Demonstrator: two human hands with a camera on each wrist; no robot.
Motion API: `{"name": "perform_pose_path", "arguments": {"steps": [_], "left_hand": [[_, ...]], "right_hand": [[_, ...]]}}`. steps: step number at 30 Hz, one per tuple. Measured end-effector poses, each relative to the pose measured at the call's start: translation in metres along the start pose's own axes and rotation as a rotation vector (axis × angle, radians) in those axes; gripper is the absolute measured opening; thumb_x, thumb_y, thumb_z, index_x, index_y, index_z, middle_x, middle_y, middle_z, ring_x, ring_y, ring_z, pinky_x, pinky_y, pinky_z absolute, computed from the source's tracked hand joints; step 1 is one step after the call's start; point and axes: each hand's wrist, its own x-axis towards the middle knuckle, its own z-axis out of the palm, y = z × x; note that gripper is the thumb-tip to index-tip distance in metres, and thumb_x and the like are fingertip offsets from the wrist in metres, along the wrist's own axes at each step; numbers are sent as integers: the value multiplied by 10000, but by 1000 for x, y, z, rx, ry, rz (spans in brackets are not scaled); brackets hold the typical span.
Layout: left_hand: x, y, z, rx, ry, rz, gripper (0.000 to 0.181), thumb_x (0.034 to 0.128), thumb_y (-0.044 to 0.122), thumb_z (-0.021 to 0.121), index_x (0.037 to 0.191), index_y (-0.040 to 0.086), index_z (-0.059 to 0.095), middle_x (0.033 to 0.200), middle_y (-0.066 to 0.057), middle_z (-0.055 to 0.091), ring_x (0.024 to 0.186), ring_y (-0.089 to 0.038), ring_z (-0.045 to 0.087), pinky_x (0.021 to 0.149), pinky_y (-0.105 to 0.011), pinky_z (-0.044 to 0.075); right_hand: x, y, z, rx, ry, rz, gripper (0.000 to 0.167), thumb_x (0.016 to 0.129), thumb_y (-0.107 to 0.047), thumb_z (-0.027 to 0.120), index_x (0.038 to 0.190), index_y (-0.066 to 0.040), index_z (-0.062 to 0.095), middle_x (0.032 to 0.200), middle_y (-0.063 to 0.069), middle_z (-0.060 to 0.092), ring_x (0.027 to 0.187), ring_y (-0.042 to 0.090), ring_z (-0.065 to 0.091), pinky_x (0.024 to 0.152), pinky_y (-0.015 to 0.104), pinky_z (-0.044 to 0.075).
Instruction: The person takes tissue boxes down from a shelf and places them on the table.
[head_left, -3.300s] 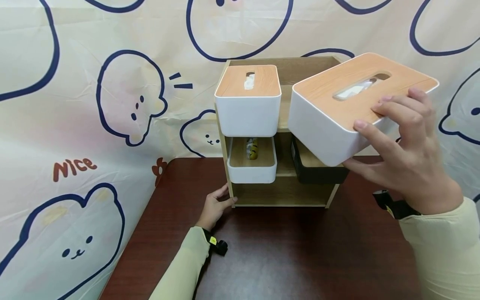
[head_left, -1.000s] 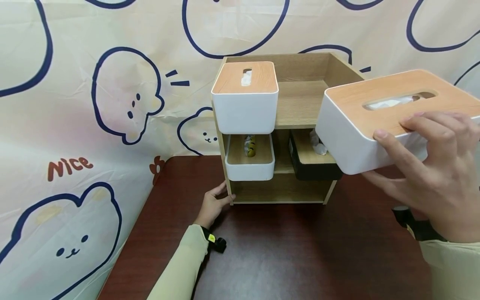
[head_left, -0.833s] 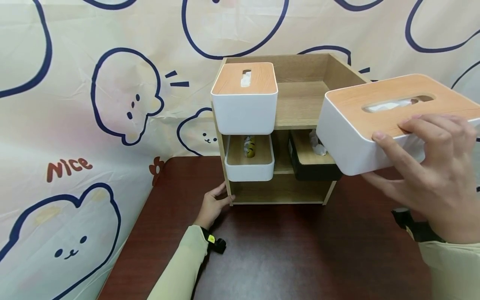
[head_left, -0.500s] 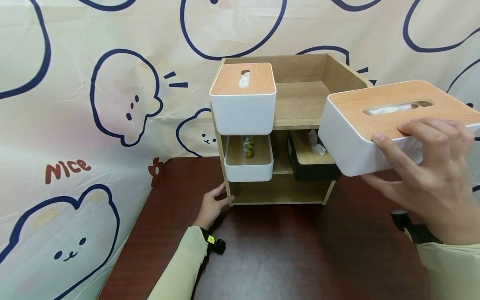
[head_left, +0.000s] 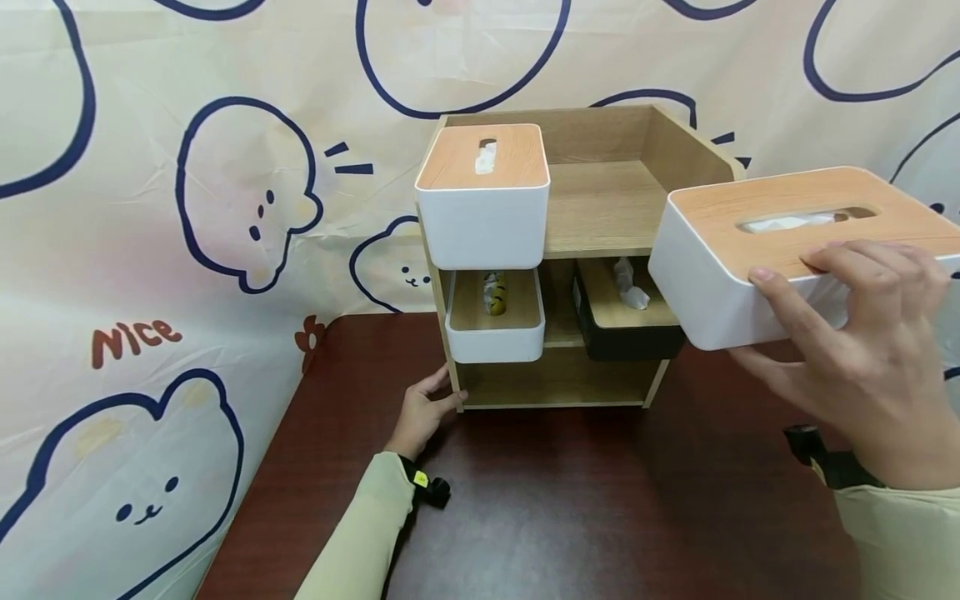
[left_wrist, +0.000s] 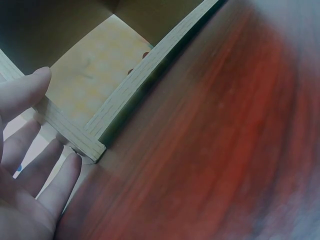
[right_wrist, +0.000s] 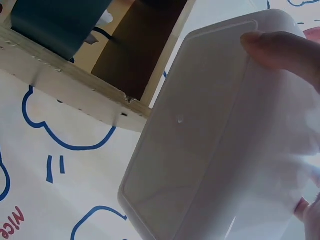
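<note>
My right hand (head_left: pixel 862 358) holds a white tissue box (head_left: pixel 697 275) with a wood lid and a slot showing white tissue, in the air right of the wooden desktop shelf (head_left: pixel 600 179). In the right wrist view, my thumb presses the box's pale underside (right_wrist: pixel 185 130). Low on the shelf's left side panel, my left hand (head_left: pixel 420 412) grips the edge. The left wrist view has the thumb on the inner side of that panel (left_wrist: pixel 75 132) and the other fingers outside. A second tissue box (head_left: pixel 480 229) sits on the shelf's upper level at the left.
Below that box is a white tray (head_left: pixel 495 346) with a small yellow-and-black patterned thing (head_left: pixel 495 300) inside. To its right, a black box (head_left: pixel 633 343) with a light wood surface bears crumpled white tissue (head_left: pixel 628 283). A dark red table (head_left: pixel 562 500) lies underneath; a printed cloth (head_left: pixel 150 250) hangs behind.
Over the earlier frames, the held tissue box has moved right, away from the shelf, uncovering its upper right part and the white tissue. Lately it shifts only slightly. The left hand stays on the panel.
</note>
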Motion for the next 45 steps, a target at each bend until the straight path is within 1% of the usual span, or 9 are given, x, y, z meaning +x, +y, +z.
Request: {"name": "perform_pose_path", "arguments": {"steps": [8,15,21,24,29,32,36,40,45], "left_hand": [[1,-3,2,-4,8,10,642,786,188,836,1369,266,579,1276,10,627,1255,-158,497,934,-355,465],[2,-3,2,-8,19,15,635,785,170,834,1367,229,586,1294,-31,616,1287,-193,467,978,-404,431],[2,-3,2,-3,19,8,627,788,169,830,1360,256,591,1291,-18,618,1281,-172,471,966,-402,442],[3,-3,2,-3,21,7,626,785,176,832,1359,255,594,1295,-12,614,1284,-175,469,965,-397,443],[3,-3,2,-11,18,3,633,783,174,836,1362,240,592,1300,-27,612,1287,-186,466,960,-389,446],[3,-3,2,-19,13,-6,634,788,168,835,1367,237,587,1301,-33,611,1281,-184,469,948,-374,453],[3,-2,1,-26,0,-26,640,800,151,824,1381,227,569,1311,-39,604,1283,-181,463,940,-348,453],[2,4,0,-27,-17,-46,651,811,121,810,1401,185,541,1331,-79,586,1299,-195,446,938,-326,451],[-8,24,1,-34,-46,-27,649,835,71,775,1422,110,500,1360,-174,542,1312,-250,437,898,-304,477]], "right_hand": [[-13,12,8,-5,51,-9,504,926,-614,437,1345,-348,528,1166,191,492,1100,430,464,961,639,274],[-18,16,7,-19,20,-4,538,926,-641,404,1369,-352,502,1182,207,485,1127,433,456,961,642,270],[-18,15,5,-25,2,15,544,932,-645,379,1377,-349,486,1193,217,484,1097,471,468,948,638,286],[-19,15,6,-23,14,16,517,942,-621,387,1367,-349,498,1179,222,488,1076,481,469,944,638,291],[-24,15,12,-17,76,23,472,935,-584,429,1311,-321,543,1168,199,507,1030,493,482,952,625,297],[-27,17,11,-29,66,30,482,935,-598,426,1319,-327,532,1174,201,504,1033,492,479,967,618,292],[-29,20,8,-39,27,29,498,945,-608,407,1339,-323,512,1191,220,495,1053,490,472,970,625,290],[-31,21,6,-30,-26,40,526,951,-626,378,1351,-308,500,1202,249,479,1098,494,460,978,633,276],[-33,22,4,-24,-47,45,536,955,-624,370,1354,-289,498,1208,265,472,1105,502,446,999,626,255]]}}
